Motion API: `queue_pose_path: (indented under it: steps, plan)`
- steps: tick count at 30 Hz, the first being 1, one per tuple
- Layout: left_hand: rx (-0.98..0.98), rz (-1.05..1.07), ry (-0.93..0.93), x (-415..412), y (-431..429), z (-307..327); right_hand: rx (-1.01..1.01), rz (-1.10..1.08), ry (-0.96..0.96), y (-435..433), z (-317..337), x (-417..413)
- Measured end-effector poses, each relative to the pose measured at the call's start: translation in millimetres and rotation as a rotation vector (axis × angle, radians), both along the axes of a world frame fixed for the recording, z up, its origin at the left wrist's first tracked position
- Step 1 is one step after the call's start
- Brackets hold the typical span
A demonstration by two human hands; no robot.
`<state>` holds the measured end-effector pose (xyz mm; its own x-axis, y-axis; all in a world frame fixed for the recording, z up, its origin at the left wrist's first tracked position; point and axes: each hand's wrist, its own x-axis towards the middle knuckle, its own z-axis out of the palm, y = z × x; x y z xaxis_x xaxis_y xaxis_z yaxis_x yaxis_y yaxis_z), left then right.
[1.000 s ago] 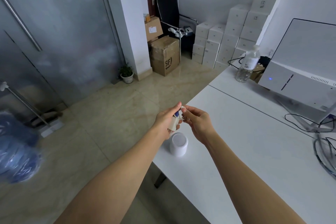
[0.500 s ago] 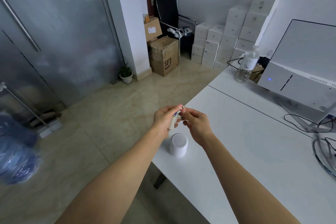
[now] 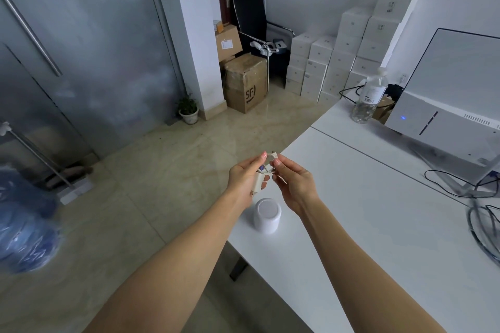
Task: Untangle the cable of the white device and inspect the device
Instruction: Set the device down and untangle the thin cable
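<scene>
A white surface [image 3: 378, 224] ran along the right side, its near corner over the tiled floor [image 3: 162, 170]. At its far end stood a white machine [image 3: 443, 121] with a small blue light, and just beside it a clear plastic bottle [image 3: 369, 97]. Stacked white boxes [image 3: 338, 57] and brown cartons [image 3: 244, 81] lined the back wall. Near the corner of the surface a white cylindrical device [image 3: 267, 215] stood upright, with both forearms reaching over it. Above the device, the left hand [image 3: 244, 178] was closed around a small beige adapter block [image 3: 258, 182], holding it clear of the surface. The right hand [image 3: 293, 184] sat just beside it, its fingers [image 3: 276, 163] pinched on a loop of the thin white cable [image 3: 270, 163], which ran between the two hands. Whether the cable joined the device could not be told.
</scene>
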<state>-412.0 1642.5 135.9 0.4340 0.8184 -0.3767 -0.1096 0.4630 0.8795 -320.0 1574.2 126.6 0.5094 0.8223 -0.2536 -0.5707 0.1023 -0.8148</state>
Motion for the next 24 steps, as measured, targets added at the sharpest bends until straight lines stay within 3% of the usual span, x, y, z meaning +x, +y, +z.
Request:
queue_pose_path:
  steps: [9,24]
  plan:
    - [-0.067,0.009,-0.008,0.6,2.0,1.6,0.021,-0.050,0.086,2.7,1.4,-0.3]
    - [-0.069,0.028,-0.032,1.1,2.4,6.3,-0.008,-0.011,-0.229,5.7,-1.7,-0.2]
